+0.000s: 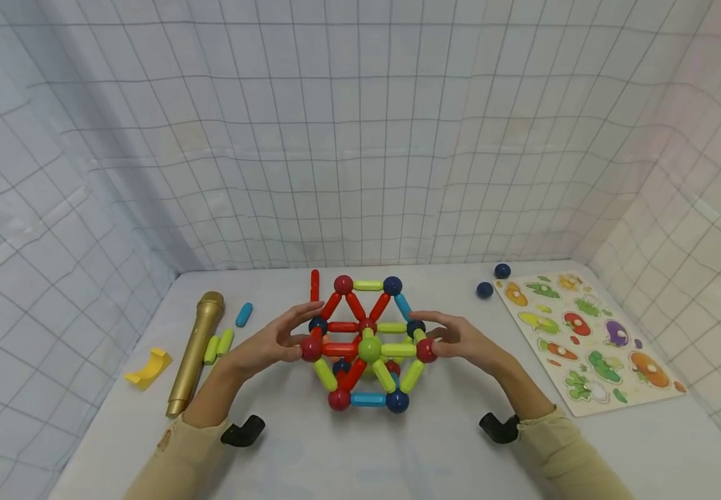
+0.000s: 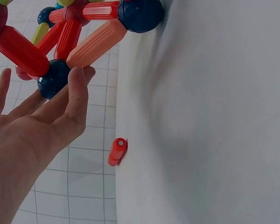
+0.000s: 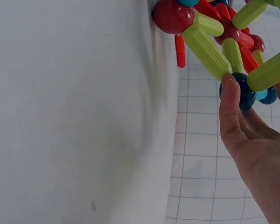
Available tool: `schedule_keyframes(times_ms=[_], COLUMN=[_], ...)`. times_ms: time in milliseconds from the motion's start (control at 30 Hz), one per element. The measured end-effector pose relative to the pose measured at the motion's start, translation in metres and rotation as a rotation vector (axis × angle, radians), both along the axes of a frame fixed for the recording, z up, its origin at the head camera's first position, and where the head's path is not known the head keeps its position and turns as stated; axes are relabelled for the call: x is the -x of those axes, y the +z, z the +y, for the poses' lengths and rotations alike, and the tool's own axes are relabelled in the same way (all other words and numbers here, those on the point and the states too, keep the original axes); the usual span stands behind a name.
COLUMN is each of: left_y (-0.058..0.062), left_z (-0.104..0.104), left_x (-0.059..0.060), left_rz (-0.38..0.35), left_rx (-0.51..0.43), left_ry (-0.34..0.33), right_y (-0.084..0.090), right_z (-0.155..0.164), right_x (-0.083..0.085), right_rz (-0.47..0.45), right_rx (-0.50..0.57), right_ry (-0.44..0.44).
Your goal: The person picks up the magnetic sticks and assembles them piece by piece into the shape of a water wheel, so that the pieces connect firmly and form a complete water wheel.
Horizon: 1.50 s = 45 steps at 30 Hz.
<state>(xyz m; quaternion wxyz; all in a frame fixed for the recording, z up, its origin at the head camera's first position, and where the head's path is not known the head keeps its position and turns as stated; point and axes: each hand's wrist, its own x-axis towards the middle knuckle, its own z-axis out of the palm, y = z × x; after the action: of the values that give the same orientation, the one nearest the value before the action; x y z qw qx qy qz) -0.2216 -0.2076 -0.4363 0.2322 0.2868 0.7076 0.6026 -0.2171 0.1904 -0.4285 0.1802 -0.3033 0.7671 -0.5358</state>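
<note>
A ball-and-stick magnetic structure (image 1: 369, 348) stands in the middle of the table, built from red, navy and green balls joined by coloured sticks. My left hand (image 1: 271, 344) grips it from the left side; the left wrist view shows thumb and fingers about a navy ball (image 2: 53, 80). On the opposite side my right hand (image 1: 469, 342) holds the structure, its thumb and fingers around another navy ball (image 3: 245, 93). Red sticks (image 2: 25, 51) fill much of the left part, green sticks (image 3: 207, 52) the right. Sticks in front partly hide the structure's underside.
At left lie a gold microphone (image 1: 194, 357), a yellow curved piece (image 1: 150, 369), green sticks (image 1: 212, 349) and a blue stick (image 1: 244, 314). A red stick (image 1: 315, 285) lies behind. Loose navy balls (image 1: 484, 289) and a vegetable puzzle board (image 1: 560, 361) are at right. Grid-patterned cloth (image 1: 373, 139) surrounds the table.
</note>
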Motion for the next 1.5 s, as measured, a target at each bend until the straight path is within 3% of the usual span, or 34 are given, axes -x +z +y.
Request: schedule_keyframes(times_ms=[333, 567, 767, 1000, 1267, 1500], left_y=[0.004, 0.005, 0.004, -0.006, -0.009, 0.003], left_z=[-0.002, -0.004, -0.006, -0.006, -0.002, 0.004], left_x=[-0.01, -0.019, -0.027, -0.041, -0.051, -0.042], left_rz=[-0.025, -0.012, 0.061, 0.179, 0.285, 0.266], left_rx=[0.01, 0.02, 0.032, 0.014, 0.115, 0.238], left_ry=[0.009, -0.005, -0.006, -0.02, 0.035, -0.007], right_y=[-0.003, -0.009, -0.013, -0.016, -0.021, -0.022], right_z=[-0.002, -0.002, -0.002, -0.004, -0.003, 0.002], right_x=[-0.003, -0.007, -0.012, -0.023, -0.032, -0.028], right_rz=[0.013, 0.095, 0.144, 0.18, 0.292, 0.366], right_rx=[0.072, 0.066, 0.081, 0.041, 0.0, -0.008], right_ry=[0.025, 0.041, 0.064, 0.071, 0.015, -0.009])
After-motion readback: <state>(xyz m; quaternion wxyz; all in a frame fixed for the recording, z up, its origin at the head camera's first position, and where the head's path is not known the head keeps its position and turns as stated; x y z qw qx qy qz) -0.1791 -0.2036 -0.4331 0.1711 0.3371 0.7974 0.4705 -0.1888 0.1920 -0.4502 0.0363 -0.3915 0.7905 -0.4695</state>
